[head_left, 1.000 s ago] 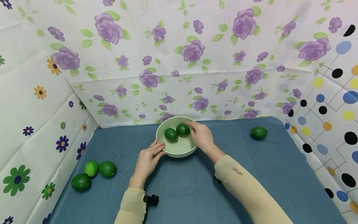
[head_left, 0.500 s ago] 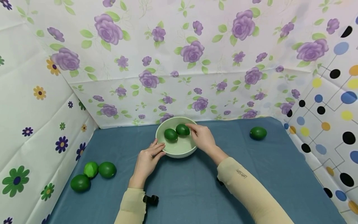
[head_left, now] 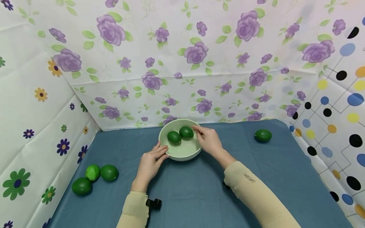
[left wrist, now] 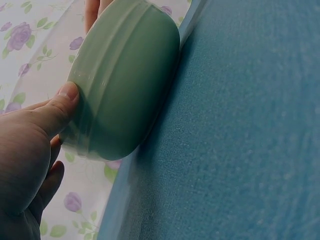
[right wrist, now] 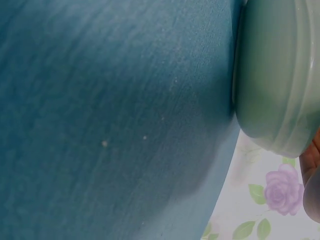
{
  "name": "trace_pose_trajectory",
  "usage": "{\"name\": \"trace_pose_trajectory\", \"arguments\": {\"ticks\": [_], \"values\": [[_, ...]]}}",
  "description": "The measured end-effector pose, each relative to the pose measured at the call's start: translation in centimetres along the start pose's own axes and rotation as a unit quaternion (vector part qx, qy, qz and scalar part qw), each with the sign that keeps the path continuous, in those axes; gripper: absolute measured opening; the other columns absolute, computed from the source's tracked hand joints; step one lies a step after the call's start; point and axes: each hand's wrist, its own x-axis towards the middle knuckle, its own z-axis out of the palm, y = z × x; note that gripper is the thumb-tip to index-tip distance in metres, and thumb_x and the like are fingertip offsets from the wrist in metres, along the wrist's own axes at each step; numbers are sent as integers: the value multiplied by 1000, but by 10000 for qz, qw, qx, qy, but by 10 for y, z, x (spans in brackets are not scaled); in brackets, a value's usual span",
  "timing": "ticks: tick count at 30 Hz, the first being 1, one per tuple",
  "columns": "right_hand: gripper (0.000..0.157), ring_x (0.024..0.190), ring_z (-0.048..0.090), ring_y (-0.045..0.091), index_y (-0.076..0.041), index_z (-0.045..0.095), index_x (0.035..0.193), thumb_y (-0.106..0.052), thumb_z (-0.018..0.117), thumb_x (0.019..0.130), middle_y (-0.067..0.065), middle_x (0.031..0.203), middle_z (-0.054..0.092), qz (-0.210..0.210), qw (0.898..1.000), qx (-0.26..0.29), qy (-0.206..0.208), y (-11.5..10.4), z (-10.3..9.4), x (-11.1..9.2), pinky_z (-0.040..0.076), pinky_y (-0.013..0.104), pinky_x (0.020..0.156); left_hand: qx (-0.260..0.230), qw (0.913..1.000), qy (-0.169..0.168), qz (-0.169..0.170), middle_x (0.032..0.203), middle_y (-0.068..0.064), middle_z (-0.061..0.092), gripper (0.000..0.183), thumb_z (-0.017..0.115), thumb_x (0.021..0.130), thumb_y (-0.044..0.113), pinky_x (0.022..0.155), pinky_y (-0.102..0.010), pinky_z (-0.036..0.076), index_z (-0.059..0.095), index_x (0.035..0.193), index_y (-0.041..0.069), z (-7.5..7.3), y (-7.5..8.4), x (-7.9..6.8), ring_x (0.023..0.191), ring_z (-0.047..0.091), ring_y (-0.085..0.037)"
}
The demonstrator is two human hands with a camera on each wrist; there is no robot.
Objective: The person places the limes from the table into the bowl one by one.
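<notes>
A pale green bowl (head_left: 182, 154) stands on the blue cloth at the back middle, with two dark green limes inside. My left hand (head_left: 151, 161) holds its near-left rim; in the left wrist view the thumb (left wrist: 67, 95) presses the outer wall just below the rim. Over the right rim reaches my right hand (head_left: 209, 139), its fingertips inside the bowl, just right of the right lime (head_left: 186, 132). The left lime (head_left: 174, 137) lies beside that one. In the right wrist view, part of the right hand (right wrist: 312, 192) shows beyond the bowl's side; the rest is out of frame.
A single lime (head_left: 263, 136) lies far right on the blue cloth (head_left: 182, 202). At the left are a lime (head_left: 109, 173), a lighter green lime (head_left: 92, 172) and another dark lime (head_left: 82, 186), close together. Behind the bowl rises a flowered cloth wall (head_left: 176, 63).
My right hand has drawn slightly to the right, its fingertips moving off the right lime, and its forearm has shifted right. The left hand and bowl have stayed almost still.
</notes>
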Motion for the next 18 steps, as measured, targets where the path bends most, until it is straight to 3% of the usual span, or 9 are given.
{"name": "trace_pose_trajectory", "arguments": {"ticks": [5, 8, 12, 18], "values": [[34, 77, 70, 15, -14, 73, 142, -11, 58, 111, 4, 126, 78, 12, 9999, 77, 108, 1, -3, -2, 50, 30, 59, -5, 10000, -25, -35, 135, -9, 73, 37, 82, 96, 19, 120, -44, 45, 78, 131, 6, 1, -1, 0, 144, 55, -26], [34, 83, 74, 18, -12, 72, 142, -9, 59, 110, 6, 123, 78, 47, 9995, 159, 267, 1, -6, -2, 47, 32, 54, 23, 10000, -22, -54, 135, -7, 73, 37, 82, 96, 19, 120, -42, 45, 78, 131, 7, 1, -1, 0, 144, 55, -25], [35, 102, 78, 24, -13, 73, 142, -7, 61, 109, 6, 122, 79, 172, 9985, 197, 476, 5, -11, -2, 61, 35, 64, 27, 10000, -26, -57, 136, -6, 73, 37, 82, 96, 19, 120, -42, 44, 78, 131, 8, 1, -1, 0, 143, 55, -27], [33, 106, 77, 27, -11, 75, 138, -7, 60, 109, 9, 124, 78, 300, 9973, 146, 656, 12, -23, -3, 67, 43, 82, 17, 10000, -25, -64, 136, -6, 73, 37, 82, 96, 19, 121, -42, 44, 78, 132, 12, 1, -1, 0, 143, 55, -26]]}}
